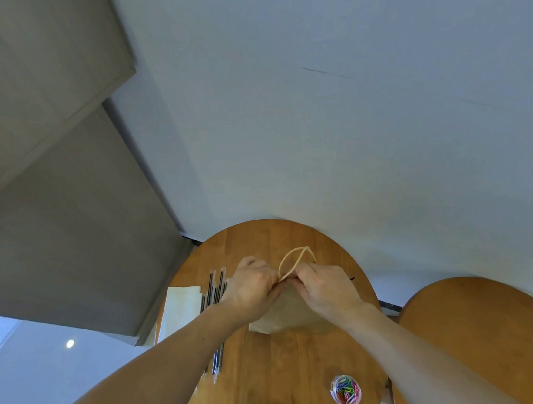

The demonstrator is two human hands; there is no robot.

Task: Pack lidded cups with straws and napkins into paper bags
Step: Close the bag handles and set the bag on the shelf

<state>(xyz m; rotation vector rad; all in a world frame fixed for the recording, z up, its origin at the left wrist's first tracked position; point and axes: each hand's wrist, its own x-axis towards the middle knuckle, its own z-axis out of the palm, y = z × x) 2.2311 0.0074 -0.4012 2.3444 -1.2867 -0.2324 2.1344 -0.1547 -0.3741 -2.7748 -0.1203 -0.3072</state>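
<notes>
Two hands on it: my left hand (pixel 252 285) and right hand (pixel 325 287) pinch the paper bag (pixel 285 315) mouth closed at surface (pixel 271 375) centre, handles (pixel 294 258) up, probably for clipping; straws (pixel 216 287), napkins (pixel 181 305) near left edge.

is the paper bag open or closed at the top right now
Closed, it seems: the left hand and right hand pinch together the top edge of the paper bag below its handles; no open mouth shows.

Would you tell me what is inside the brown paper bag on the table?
Nothing inside shows: the left hand and right hand pinch the brown paper bag shut at its top, covering any contents.
</notes>
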